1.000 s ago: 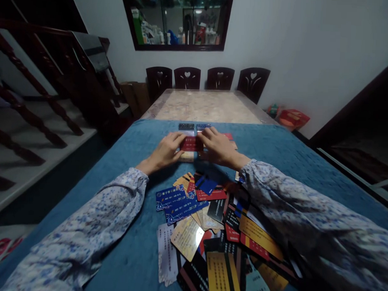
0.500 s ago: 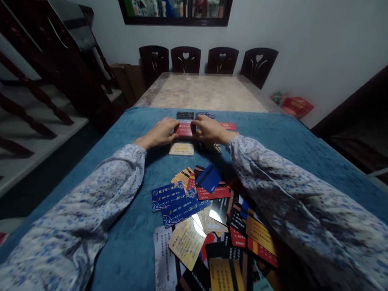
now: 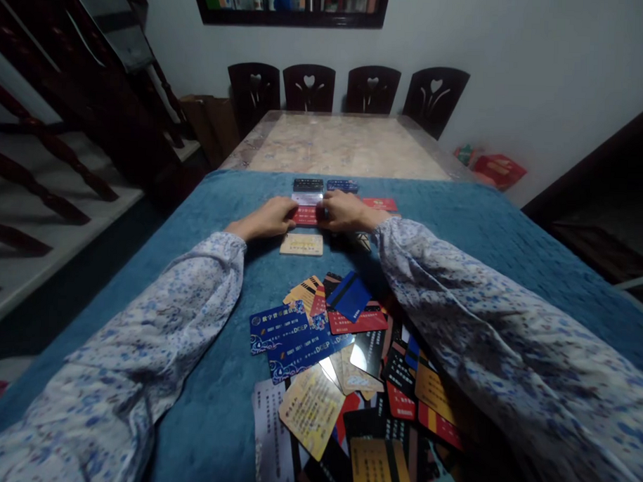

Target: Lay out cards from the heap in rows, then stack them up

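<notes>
Both my hands are at a red card in the far rows of cards on the blue cloth. My left hand pinches its left end, and the fingers of my right hand are closed at its right end. Just behind it lies a pale lilac card. Farther back are a black card stack and a blue card stack. A cream card lies nearer to me. Beyond my right hand shows another red card; my right hand and wrist partly cover other cards.
A loose, overlapping heap of cards, with blue cards, a yellow card and a gold card, spreads close to me. The blue cloth covers the near table. Several dark chairs stand at the far end.
The view has shifted slightly. My hands stay at the red card, which now sits a little lower and flatter, with more of the lilac card showing behind it.
</notes>
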A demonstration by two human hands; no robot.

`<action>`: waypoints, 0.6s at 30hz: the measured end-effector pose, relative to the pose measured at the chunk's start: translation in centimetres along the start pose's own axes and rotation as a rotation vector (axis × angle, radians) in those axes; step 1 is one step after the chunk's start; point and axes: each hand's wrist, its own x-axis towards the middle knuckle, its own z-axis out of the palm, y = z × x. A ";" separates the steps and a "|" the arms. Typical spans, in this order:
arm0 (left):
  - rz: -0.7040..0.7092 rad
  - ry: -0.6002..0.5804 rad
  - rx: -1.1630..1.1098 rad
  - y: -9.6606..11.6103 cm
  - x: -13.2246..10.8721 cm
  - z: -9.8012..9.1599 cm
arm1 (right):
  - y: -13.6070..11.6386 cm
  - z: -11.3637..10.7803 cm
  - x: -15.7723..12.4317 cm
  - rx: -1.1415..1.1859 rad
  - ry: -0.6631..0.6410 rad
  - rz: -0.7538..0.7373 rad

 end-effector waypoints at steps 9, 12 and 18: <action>0.008 -0.051 -0.018 -0.5 0.6 0.1 | -0.1 0.1 0.4 -0.004 -0.044 0.020; 0.000 -0.066 -0.032 -0.4 0.5 -0.1 | 0.0 0.2 0.5 -0.006 -0.046 0.011; -0.023 -0.094 -0.057 -0.4 0.4 -0.6 | -0.1 0.0 0.5 -0.021 -0.061 -0.006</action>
